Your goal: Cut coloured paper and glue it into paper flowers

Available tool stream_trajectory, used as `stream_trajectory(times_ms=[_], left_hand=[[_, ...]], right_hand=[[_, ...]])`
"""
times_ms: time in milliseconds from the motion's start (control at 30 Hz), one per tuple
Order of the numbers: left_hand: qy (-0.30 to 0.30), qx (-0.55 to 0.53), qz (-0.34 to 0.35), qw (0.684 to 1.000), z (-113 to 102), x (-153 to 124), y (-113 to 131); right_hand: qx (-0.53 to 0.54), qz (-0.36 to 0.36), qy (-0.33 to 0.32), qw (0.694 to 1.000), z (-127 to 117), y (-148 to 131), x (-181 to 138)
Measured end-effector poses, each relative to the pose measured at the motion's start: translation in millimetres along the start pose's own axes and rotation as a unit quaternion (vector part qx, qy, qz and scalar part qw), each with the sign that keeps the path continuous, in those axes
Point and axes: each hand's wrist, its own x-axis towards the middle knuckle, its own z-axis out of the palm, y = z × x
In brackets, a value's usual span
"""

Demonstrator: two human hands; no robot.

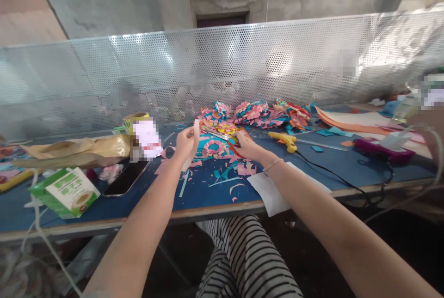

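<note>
My left hand (pixel 185 142) is closed on a pale paper strip (pixel 196 130) that stands upright above the blue table (pixel 215 194). My right hand (pixel 244 146) is closed round the red handles of a pair of scissors (pixel 222 136), whose blades point left towards the strip. Just beneath both hands lies a pink paper ring on teal paper (pixel 213 148). Pink and teal paper scraps (pixel 243 169) are scattered around it. Behind the hands lie several folded paper flowers (pixel 253 113) in pink, teal, yellow and orange.
A yellow glue gun (pixel 284 141) with a black cord lies right of my hand. A white sheet (pixel 274 191) overhangs the front edge. At left are a green carton (pixel 67 191), a dark phone (pixel 125 179) and a brown paper bag (pixel 79 148). A perforated metal screen (pixel 222 64) backs the table.
</note>
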Motion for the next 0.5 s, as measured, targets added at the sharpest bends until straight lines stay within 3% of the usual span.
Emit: stream_trajectory(times_ms=[167,300,400,500], left_hand=[[-0.054,-0.055,-0.043,0.996,8.1,-0.7,-5.3],[-0.065,-0.055,-0.045,0.995,10.7,-1.6,-8.1],[-0.113,-0.099,-0.118,0.982,10.1,-5.0,-4.5],[-0.204,-0.144,-0.203,0.947,6.9,-9.1,2.1]], right_hand=[[-0.042,-0.022,-0.009,0.999,-3.9,-5.2,-2.3],[-0.073,0.005,-0.009,0.997,-7.1,-8.3,-3.9],[-0.101,0.032,-0.017,0.994,-6.3,-8.1,-4.5],[-0.113,0.054,0.005,0.992,-5.3,-5.7,-3.9]])
